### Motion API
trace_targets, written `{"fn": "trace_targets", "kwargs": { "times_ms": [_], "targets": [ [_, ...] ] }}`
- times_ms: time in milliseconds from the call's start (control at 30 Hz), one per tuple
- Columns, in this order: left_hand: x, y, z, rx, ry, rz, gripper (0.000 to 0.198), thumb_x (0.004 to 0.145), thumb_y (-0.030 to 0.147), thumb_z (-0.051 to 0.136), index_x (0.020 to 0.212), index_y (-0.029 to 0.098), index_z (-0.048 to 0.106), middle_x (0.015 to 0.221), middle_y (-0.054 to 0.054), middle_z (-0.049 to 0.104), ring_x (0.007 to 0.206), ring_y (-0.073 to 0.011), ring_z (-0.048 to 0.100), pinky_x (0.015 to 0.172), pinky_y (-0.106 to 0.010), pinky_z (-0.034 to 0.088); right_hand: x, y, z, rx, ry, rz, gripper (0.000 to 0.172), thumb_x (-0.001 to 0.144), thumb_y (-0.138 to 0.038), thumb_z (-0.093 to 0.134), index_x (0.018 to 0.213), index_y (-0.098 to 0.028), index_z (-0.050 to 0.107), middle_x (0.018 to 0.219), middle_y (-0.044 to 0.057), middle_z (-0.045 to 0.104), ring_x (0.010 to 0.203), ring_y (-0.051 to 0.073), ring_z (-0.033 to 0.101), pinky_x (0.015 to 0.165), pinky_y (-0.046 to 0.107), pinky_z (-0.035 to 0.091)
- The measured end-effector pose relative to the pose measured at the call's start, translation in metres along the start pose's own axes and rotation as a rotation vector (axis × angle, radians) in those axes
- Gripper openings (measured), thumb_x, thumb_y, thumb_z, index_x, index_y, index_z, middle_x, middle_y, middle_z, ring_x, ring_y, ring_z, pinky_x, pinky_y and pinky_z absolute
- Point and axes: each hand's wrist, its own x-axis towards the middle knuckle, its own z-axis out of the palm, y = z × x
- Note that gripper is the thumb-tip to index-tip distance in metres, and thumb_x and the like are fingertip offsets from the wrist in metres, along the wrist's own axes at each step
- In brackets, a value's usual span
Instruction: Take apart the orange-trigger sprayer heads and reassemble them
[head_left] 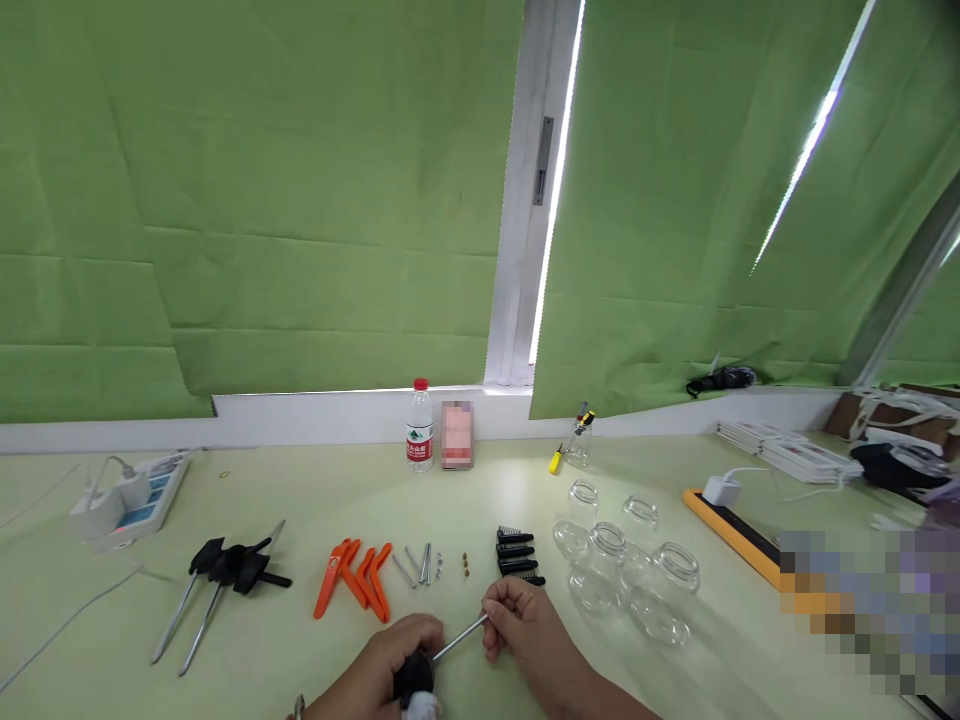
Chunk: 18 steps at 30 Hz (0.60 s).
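My left hand [394, 655] is closed round a black handle [412, 680] at the bottom of the view. A thin metal rod [457, 638] runs up and right from that handle. My right hand [521, 625] pinches the rod's far end between thumb and fingers. Just beyond my right hand lie several black comb-like clips [516, 553]. Orange plastic pieces [354, 577] and a few loose screws [420, 565] lie ahead of my left hand.
Several clear glass jars [626, 575] lie on their sides at the right. Black-handled metal tools [217, 580] lie at the left, a power strip [135, 500] beyond them. A water bottle [420, 428] and a small screwdriver [556, 458] stand by the window sill. An orange-edged board [739, 535] lies far right.
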Motion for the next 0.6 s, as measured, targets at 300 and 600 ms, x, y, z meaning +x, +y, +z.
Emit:
{"fn": "trace_targets", "kwargs": {
  "times_ms": [300, 600],
  "targets": [
    [0.002, -0.001, -0.001, 0.057, 0.092, -0.054, 0.016, 0.078, 0.013, 0.048, 0.092, 0.022, 0.049, 0.098, -0.006, 0.058, 0.09, -0.0175, 0.055, 0.083, -0.028, 0.045, 0.007, 0.007, -0.017, 0.164, 0.067, 0.075, 0.028, 0.067, -0.039, 0.07, 0.07, -0.015, 0.054, 0.06, -0.002, 0.057, 0.049, 0.008, 0.048, 0.049, 0.022, 0.04],
    [0.002, 0.001, -0.003, 0.034, 0.08, -0.007, 0.028, 0.072, -0.001, 0.037, 0.086, 0.022, 0.044, 0.097, -0.005, 0.055, 0.089, -0.0164, 0.052, 0.082, -0.028, 0.044, 0.008, 0.007, -0.016, 0.158, 0.055, 0.138, 0.028, 0.059, -0.028, 0.074, 0.076, -0.013, 0.058, 0.06, 0.0, 0.061, 0.048, 0.009, 0.053, 0.047, 0.023, 0.041]
  ]
}}
